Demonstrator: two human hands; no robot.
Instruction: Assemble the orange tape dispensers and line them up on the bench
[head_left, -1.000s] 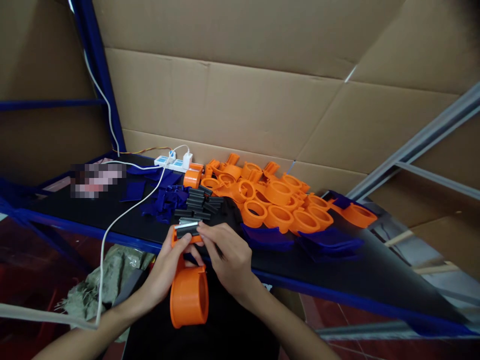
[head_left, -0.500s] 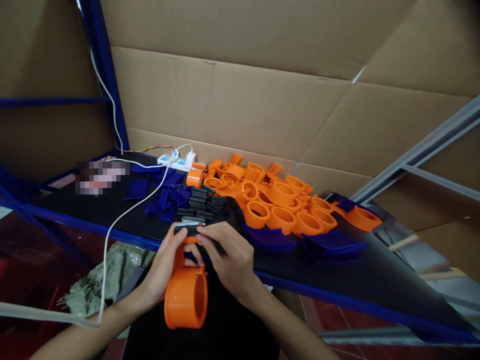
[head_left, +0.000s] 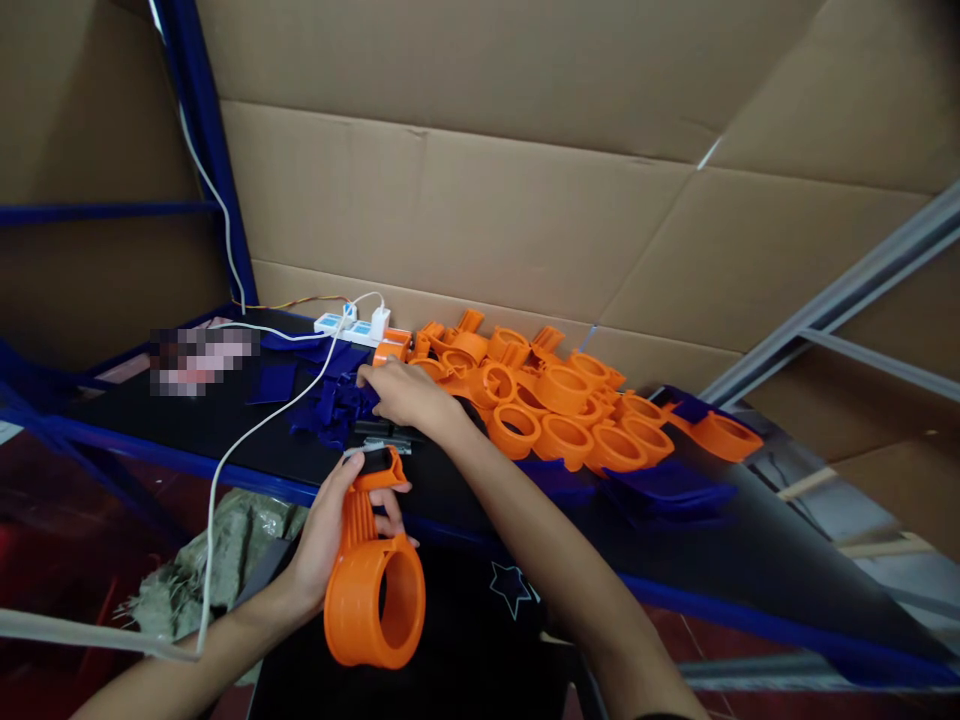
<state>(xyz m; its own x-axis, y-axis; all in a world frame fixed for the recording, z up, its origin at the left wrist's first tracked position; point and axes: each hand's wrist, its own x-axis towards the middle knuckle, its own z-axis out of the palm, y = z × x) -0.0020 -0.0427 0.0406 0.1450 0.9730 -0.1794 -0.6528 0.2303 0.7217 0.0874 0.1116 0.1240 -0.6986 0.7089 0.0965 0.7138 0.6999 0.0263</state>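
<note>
The left hand (head_left: 326, 525) holds an orange holder (head_left: 360, 570) with a round ring (head_left: 346, 615) and black bit (head_left: 376, 461) on top. I can't tell what the right hand (head_left: 411, 393) holds.

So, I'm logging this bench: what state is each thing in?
Orange holder: held up, black piece in its head
Left hand: closed around the orange holder
Right hand: outstretched, grip unclear
Other orange holders: heaped
Blue sheets: stacked
Power strip: two plugs in
White cable: hanging slack
</note>
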